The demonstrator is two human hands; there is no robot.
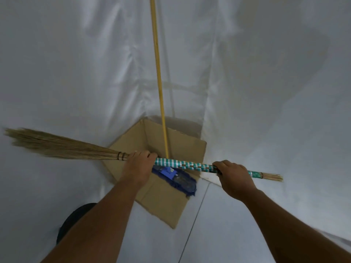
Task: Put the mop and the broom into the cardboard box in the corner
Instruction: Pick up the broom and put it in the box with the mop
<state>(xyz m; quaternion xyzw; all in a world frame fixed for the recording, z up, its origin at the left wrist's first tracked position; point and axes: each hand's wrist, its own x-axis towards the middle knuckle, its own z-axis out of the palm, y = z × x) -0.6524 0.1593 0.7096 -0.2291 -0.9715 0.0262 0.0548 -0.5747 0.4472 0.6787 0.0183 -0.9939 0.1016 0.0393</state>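
Head view looks down into a corner hung with pale grey sheeting (76,73), where I see the cardboard box (163,202) standing open on the floor (228,224). I have the broom (182,164) held level across the box opening, above its rim, with both hands wrapped around the handle. My left hand (138,166) grips just beside the dark binding where the straw bristles begin, fingers curled over the top of the handle. My right hand (233,175) is closed around the handle further along, near its bare stick end, which pokes out past my knuckles to the right. Between my two hands the handle shows its teal and silver striped wrapping. The straw bristles (57,145) fan out to the left, well beyond the box edge and over the sheeting.

The mop (178,177) is already in the box: its blue head lies on the bottom, partly hidden under the broom handle and my left hand, and its yellow pole (158,73) rises nearly upright out of the box, running up along the corner fold of the sheeting and out of the top of the picture. A dark rounded shape (76,219) sits by my left forearm at the lower left; I cannot tell what it is.
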